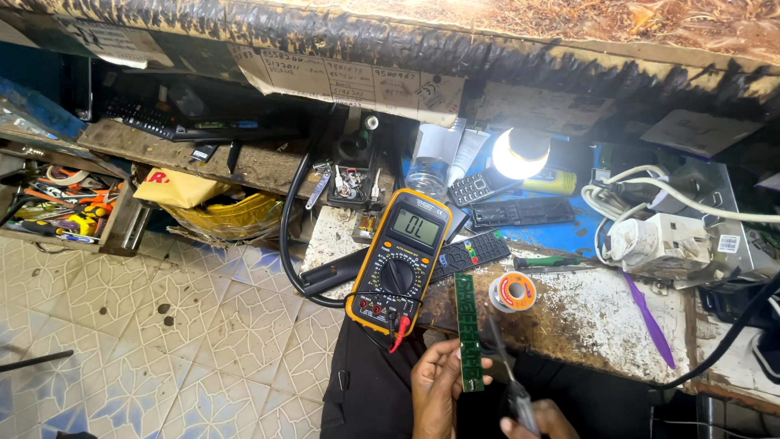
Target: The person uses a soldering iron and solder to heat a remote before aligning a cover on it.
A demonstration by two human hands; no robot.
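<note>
My left hand [437,384] holds a long, narrow green circuit board [467,329] upright in front of the bench edge. My right hand [540,419], mostly cut off by the bottom of the frame, grips a dark thin probe [508,370] whose tip lies against the board's right side. A yellow-cased multimeter [400,260] rests tilted on the bench just above my left hand, its screen lit and its red lead plugged in at the bottom. A spool of solder wire [513,290] sits to the right of the board.
The worn white bench [601,313] carries black remote controls [470,254], a lit lamp [521,154], a white power adapter with cables [658,240] and a purple plastic tool [648,319]. A tool drawer [69,213] stands at left over patterned floor tiles [179,325].
</note>
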